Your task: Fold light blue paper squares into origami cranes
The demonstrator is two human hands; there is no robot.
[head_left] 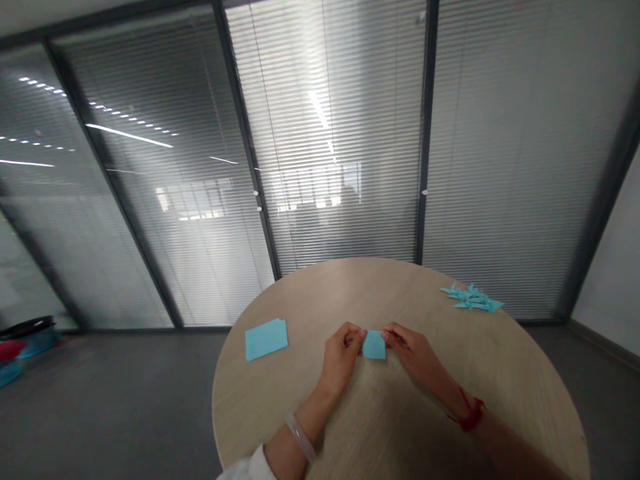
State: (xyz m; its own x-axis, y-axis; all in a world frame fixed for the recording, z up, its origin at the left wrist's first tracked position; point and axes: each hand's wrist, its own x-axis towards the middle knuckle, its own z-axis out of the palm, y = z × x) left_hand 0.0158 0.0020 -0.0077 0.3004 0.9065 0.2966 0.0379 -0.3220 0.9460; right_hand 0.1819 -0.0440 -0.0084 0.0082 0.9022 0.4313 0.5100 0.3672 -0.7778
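My left hand (343, 355) and my right hand (409, 350) face each other above the table. Between their fingertips they pinch a small piece of light blue folded paper (374, 345), whose edges are partly hidden by my fingers. Left of my left hand lies a light blue stack of paper squares (267, 339), not touching either hand. Beyond my right hand, at the far right of the table, lies a loose pile of folded light blue paper cranes (471, 298). A pale bangle (300, 437) circles my left wrist, and a red cord (470, 413) circles my right.
A round light wood table (320, 293) stands before me on a grey floor. Behind it runs a glass partition with slatted blinds (340, 133). Several coloured bags (25, 343) lie on the floor at the far left.
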